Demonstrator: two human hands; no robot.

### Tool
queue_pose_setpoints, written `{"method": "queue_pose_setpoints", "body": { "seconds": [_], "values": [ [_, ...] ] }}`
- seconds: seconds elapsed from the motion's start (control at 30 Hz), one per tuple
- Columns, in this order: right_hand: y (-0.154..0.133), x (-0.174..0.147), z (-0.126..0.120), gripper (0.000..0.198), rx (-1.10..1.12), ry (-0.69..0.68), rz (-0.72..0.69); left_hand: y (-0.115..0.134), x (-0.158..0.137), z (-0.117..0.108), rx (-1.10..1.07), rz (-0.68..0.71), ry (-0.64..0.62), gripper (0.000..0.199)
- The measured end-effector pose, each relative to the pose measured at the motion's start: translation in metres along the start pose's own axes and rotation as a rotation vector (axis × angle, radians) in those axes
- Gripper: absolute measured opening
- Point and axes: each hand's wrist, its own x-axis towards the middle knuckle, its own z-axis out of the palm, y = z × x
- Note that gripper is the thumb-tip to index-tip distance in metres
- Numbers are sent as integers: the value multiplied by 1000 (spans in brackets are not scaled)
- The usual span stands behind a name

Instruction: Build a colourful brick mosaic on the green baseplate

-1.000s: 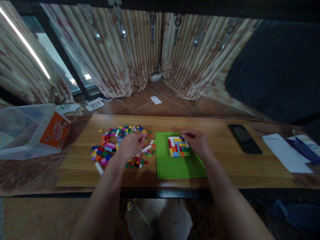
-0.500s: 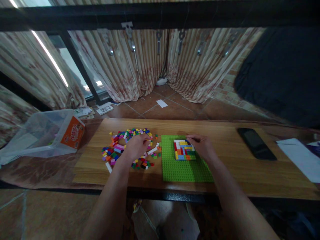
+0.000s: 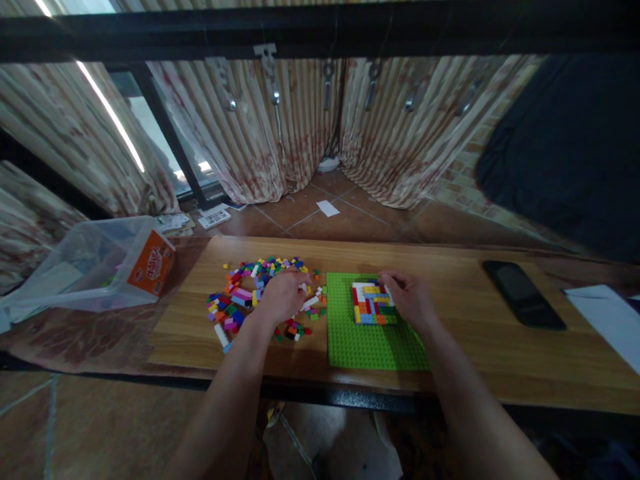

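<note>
A low block of multicoloured bricks (image 3: 370, 308) sits on the green baseplate (image 3: 357, 350), towards its far half, with white, red, yellow, blue, orange and green pieces in its top. At the baseplate's far right part, the right hand (image 3: 411, 300) bends over the block's far corner, thumb and fingertips drawn close together; whether a brick is between them I cannot tell. Left of the baseplate, the left hand (image 3: 283, 297) is over the loose bricks (image 3: 243, 294), fingers curled with little gap; what it grips, if anything, is unclear. The baseplate and loose bricks lie on the wooden bench (image 3: 500, 360). Well right of the baseplate lies a dark phone (image 3: 523, 293), with white paper (image 3: 607, 323) beyond it. Far left of the baseplate stands a clear plastic box (image 3: 95, 267) bearing an orange label (image 3: 153, 263).
</note>
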Motion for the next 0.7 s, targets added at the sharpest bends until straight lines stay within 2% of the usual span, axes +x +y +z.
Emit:
{"method": "queue_pose_setpoints", "body": {
  "seconds": [0.13,0.27,0.4,0.53,0.7],
  "values": [
    [3,1,0,33,-19,24,-11,0,3,0,-2,-4,-8,29],
    [3,3,-2,30,-147,63,-59,3,4,3,-30,14,26,26],
    [-2,4,-1,27,-202,-20,-114,24,2,15,-80,65,66,26],
    [-9,4,-1,25,-279,-70,-157,56,-6,32,-144,138,49,53],
    [-12,1,-7,30,-341,-118,-128,78,-11,48,-184,104,-43,78]
  ]
}}
